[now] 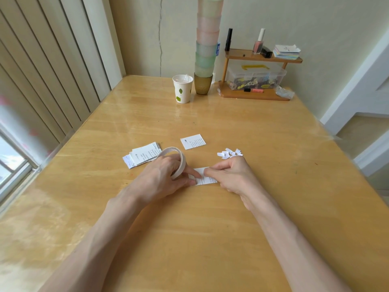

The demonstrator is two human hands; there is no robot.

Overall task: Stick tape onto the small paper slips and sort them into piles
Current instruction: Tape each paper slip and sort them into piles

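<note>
Paper slip (205, 179) lies flat; plastic box (255, 77) holds oddments.

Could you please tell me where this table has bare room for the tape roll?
Bare: between paper cup and single slip; right of white scraps; near table below left hand and right hand. Crowded: slip pile to scraps.

A single camera, worn on the person's head, faces forward and steeply down along the wooden table (200, 239). It sits close. Both forearms rise from 6 o'clock, and at frame centre the left hand (166, 175), gripping the tape roll (182, 165), meets the right hand (231, 175), which pinches a paper slip (205, 179). The wide lens takes in the window (10, 161) at 9 o'clock and the shelf (237, 53) at 1 o'clock.
</note>
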